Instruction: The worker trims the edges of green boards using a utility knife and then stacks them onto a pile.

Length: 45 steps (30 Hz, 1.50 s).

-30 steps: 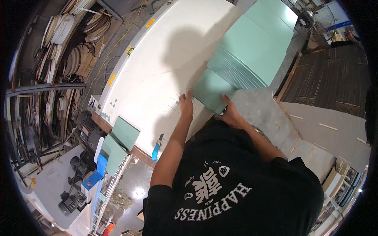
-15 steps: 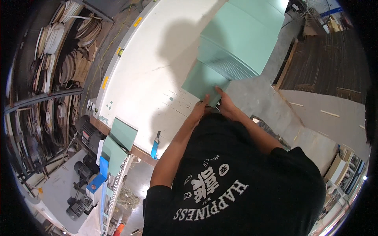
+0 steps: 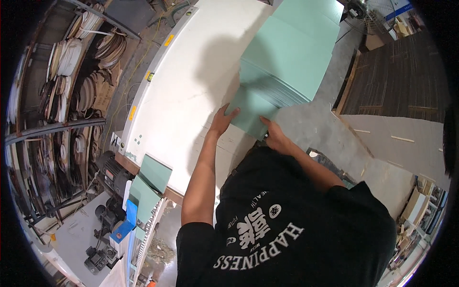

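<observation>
Mint-green panel (image 3: 252,114) lies on the white worktable (image 3: 179,81), its far edge unclear beside a taller panel stack (image 3: 291,50). Left hand (image 3: 223,120) spreads its fingers at the left edge; right hand (image 3: 277,136) rests one finger on top (the others hidden, grip impossible to tell).

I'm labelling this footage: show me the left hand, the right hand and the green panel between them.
Left hand (image 3: 221,122), head view, on its back.
Right hand (image 3: 277,137), head view, on its back.
Green panel (image 3: 251,112), head view, on its upper face.
</observation>
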Each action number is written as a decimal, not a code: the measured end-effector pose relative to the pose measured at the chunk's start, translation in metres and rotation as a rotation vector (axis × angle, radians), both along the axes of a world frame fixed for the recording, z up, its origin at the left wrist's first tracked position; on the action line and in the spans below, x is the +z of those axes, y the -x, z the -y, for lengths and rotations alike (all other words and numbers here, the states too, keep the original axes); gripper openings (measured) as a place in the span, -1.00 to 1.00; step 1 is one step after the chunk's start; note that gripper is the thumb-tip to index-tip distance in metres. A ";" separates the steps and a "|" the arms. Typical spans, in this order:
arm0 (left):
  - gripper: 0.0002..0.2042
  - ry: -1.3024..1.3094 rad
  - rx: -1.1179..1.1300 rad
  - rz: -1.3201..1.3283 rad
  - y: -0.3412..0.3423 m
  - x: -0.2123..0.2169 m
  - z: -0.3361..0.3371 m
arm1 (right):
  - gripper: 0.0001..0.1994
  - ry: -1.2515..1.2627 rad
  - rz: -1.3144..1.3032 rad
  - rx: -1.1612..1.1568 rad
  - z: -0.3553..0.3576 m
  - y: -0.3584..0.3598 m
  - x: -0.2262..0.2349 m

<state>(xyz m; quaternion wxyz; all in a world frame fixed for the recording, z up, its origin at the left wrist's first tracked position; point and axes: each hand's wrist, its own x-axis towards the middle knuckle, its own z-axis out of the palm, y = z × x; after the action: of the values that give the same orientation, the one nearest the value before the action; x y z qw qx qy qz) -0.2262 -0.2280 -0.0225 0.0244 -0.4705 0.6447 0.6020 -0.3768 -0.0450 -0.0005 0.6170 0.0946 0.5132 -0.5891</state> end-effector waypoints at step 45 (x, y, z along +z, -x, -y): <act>-0.32 0.578 0.312 0.134 0.020 -0.034 -0.005 | -0.30 -0.247 -0.895 0.908 0.034 0.020 -0.040</act>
<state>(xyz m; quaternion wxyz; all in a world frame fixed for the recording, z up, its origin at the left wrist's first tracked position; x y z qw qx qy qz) -0.2461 -0.2227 -0.0561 -0.1601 -0.5894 0.7059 0.3586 -0.3969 -0.0786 -0.0405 0.5158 -0.3161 0.7735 -0.1890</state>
